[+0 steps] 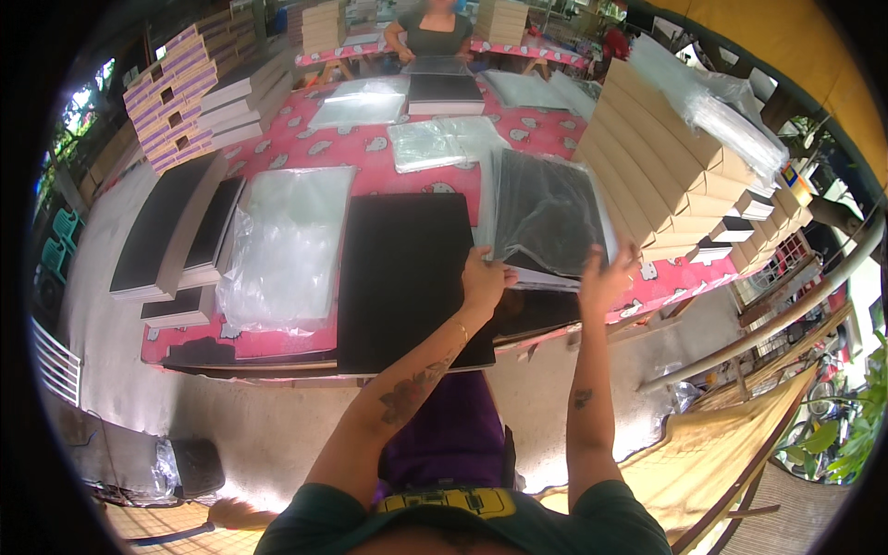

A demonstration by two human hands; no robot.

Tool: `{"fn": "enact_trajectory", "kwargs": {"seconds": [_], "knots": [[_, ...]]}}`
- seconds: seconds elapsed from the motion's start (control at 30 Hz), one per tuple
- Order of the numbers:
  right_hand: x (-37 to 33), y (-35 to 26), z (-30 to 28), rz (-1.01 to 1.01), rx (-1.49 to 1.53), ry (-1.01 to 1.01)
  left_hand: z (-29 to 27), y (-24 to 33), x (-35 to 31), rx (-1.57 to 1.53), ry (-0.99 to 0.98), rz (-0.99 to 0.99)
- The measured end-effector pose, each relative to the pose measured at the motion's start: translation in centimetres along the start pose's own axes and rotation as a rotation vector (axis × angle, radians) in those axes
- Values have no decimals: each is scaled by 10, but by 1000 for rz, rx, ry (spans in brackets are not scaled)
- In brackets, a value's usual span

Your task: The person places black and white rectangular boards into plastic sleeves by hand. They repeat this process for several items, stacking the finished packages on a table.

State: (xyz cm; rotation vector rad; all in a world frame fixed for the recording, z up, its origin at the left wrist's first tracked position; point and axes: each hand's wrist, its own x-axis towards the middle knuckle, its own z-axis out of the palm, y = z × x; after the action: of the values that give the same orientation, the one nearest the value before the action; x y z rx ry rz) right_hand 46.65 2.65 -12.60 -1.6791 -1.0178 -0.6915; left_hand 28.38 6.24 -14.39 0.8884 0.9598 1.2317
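Observation:
A clear plastic sleeve (546, 208) with a flat black sheet or board inside lies at the table's right front, on a pile of similar clear sleeves. My left hand (487, 282) is at its near left corner, thumb and fingers closed on the plastic edge. At the near right corner is my right hand (606, 282), its fingers spread and slightly blurred. Left of them lies a large black board (402, 277), reaching over the table's front edge. Another dark flat piece (536, 313) shows partly under my hands.
Clear plastic sleeves (287, 245) lie left of the black board, beside black-topped stacks (162, 227). Brown cardboard boxes (647, 166) rise on the right, with plastic packs (712, 111) on top. Across the pink patterned table (356, 139) a person (435, 37) stands behind another black-topped stack (446, 94).

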Motion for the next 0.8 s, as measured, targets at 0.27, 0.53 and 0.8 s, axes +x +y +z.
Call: {"fn": "enact_trajectory", "kwargs": {"seconds": [0.27, 0.53, 0.8], "knots": [[-45, -8, 43, -324, -187, -431, -47, 42, -25, 330, -229, 202], [-34, -27, 37, -345, -148, -426, -284, 144, -50, 1726, 533, 765], [-115, -240, -34, 351, 1453, -1214, -224, 165, -55, 833, 206, 430]]}}
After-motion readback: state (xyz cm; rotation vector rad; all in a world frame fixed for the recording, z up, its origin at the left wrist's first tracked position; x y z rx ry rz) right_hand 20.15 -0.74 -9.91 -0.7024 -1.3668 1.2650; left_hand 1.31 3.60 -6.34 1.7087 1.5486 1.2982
